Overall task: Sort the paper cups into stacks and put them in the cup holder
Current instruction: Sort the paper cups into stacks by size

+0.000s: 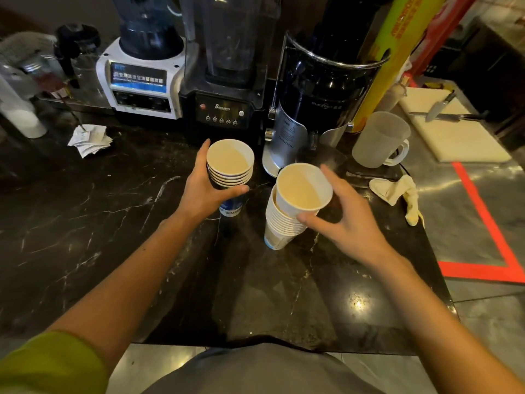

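Observation:
Two stacks of white paper cups stand on the dark marble counter [113, 223]. My left hand [201, 191] wraps around the left stack [230, 177], which has several nested cups and a blue print near its base. My right hand [341, 217] grips the top cup [304, 189] of the taller right stack [281, 223]; that cup is tilted toward me and sits loosely in the stack. No cup holder can be made out in view.
Two blenders [142, 81] [224, 103] and a black coffee grinder [318, 103] line the back. A frosted jug [377, 140], a crumpled cloth [397, 191], a cutting board with a knife [443, 109] lie right. Paper receipts [91, 139] lie left.

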Tool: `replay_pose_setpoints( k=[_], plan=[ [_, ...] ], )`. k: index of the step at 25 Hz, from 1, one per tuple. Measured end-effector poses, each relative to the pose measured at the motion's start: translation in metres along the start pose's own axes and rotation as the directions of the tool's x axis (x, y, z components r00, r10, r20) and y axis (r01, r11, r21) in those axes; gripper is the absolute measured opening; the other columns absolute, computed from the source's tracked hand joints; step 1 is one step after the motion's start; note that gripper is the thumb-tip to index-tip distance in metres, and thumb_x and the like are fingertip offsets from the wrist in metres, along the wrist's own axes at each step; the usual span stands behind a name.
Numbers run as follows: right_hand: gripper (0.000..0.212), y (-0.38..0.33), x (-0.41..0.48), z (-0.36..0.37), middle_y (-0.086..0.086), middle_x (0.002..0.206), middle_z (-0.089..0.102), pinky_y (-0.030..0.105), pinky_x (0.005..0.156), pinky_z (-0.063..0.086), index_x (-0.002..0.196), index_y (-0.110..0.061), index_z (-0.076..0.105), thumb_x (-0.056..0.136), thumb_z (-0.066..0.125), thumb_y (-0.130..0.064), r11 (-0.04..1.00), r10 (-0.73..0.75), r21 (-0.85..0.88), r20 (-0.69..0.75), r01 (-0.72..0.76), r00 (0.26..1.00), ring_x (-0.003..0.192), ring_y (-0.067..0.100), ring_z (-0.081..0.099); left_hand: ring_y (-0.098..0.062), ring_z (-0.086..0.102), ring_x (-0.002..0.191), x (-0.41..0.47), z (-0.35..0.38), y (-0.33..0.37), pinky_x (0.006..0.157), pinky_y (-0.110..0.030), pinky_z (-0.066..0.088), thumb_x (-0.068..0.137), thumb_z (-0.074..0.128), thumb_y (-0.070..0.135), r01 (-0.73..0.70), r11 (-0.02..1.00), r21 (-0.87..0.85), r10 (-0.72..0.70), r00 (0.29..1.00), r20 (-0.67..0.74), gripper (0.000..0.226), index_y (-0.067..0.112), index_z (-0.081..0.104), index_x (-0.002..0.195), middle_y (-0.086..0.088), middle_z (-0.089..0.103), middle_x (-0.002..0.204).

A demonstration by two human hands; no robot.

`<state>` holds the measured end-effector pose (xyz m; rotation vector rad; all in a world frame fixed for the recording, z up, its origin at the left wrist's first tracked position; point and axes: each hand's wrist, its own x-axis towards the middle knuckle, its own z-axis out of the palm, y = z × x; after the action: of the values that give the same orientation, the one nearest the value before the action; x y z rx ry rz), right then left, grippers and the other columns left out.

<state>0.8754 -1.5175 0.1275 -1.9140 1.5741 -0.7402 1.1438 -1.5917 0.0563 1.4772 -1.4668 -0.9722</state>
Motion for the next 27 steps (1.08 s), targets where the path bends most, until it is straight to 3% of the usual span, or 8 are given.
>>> replay_pose_setpoints(
  k=[5,12,15,19,21,24,27],
  plan=[
    [0.093,0.018,-0.002,0.021,-0.01,0.156,0.029,0.045,0.115,0.034,0.153,-0.025,0.024,0.077,0.069,-0.054,0.999,0.013,0.038,0.092,-0.016,0.996,0.141,0.005,0.029,-0.015,0.037,0.139,0.003,0.002,-0.007,0.115,-0.044,0.036,0.07,0.086,0.029,-0.023,1.0,-0.006,0.023,1.0,-0.016,0.108,0.02,0.018,0.154,0.001,0.038,0.152],
    [0.105,0.03,-0.004,0.038,-0.025,0.151,0.029,0.044,0.116,0.032,0.152,-0.036,0.012,0.07,0.077,-0.051,0.97,0.094,0.218,0.071,-0.108,0.993,0.14,0.003,0.027,-0.007,0.038,0.132,0.002,0.004,-0.012,0.111,-0.037,0.04,0.069,0.087,0.022,-0.009,1.0,0.011,0.01,1.0,-0.026,0.101,0.019,0.027,0.15,0.002,0.045,0.146],
    [0.116,0.039,-0.006,0.05,-0.017,0.154,0.029,0.045,0.116,0.032,0.154,-0.031,0.008,0.066,0.081,-0.049,0.949,0.157,0.262,0.088,-0.175,0.984,0.142,0.007,0.029,-0.014,0.038,0.136,0.002,0.008,-0.013,0.111,-0.039,0.038,0.07,0.086,0.016,0.025,1.0,0.014,-0.025,1.0,-0.019,0.103,0.017,0.024,0.151,-0.002,0.043,0.149],
    [0.102,0.044,-0.004,0.07,-0.037,0.133,0.036,0.02,0.108,0.031,0.145,-0.038,0.02,0.065,0.084,-0.043,0.929,0.172,0.315,0.099,-0.195,0.98,0.124,-0.019,0.036,-0.017,0.042,0.136,0.0,0.011,-0.014,0.11,-0.04,0.04,0.071,0.085,0.013,0.072,0.997,0.002,-0.072,0.997,-0.041,0.094,0.016,0.03,0.147,-0.004,0.047,0.146],
    [0.097,0.044,0.0,0.078,-0.037,0.128,0.039,0.011,0.101,0.03,0.14,-0.041,0.022,0.067,0.086,-0.038,0.923,0.184,0.332,0.064,-0.195,0.981,0.12,-0.017,0.04,-0.011,0.044,0.129,-0.005,0.011,-0.014,0.107,-0.035,0.043,0.07,0.086,0.012,0.06,0.998,-0.012,-0.06,0.996,-0.059,0.09,0.015,0.035,0.144,-0.003,0.05,0.142],
    [0.094,0.043,0.005,0.08,-0.028,0.125,0.043,0.016,0.1,0.033,0.142,-0.033,0.029,0.069,0.087,-0.029,0.909,0.21,0.365,0.009,-0.199,0.978,0.118,-0.007,0.041,-0.006,0.045,0.125,-0.018,0.013,-0.009,0.102,-0.027,0.044,0.07,0.086,0.012,0.044,0.999,-0.031,-0.046,0.996,-0.071,0.087,0.016,0.038,0.142,0.0,0.052,0.139],
    [0.094,0.046,0.002,0.073,-0.033,0.124,0.043,0.01,0.096,0.033,0.144,-0.03,0.031,0.069,0.088,-0.031,0.912,0.189,0.378,-0.043,-0.159,0.981,0.118,-0.011,0.042,0.0,0.046,0.122,-0.035,0.014,0.002,0.092,-0.008,0.041,0.069,0.086,0.015,0.035,0.997,-0.063,-0.041,0.994,-0.096,0.085,0.022,0.039,0.139,0.014,0.052,0.129]
  ],
)
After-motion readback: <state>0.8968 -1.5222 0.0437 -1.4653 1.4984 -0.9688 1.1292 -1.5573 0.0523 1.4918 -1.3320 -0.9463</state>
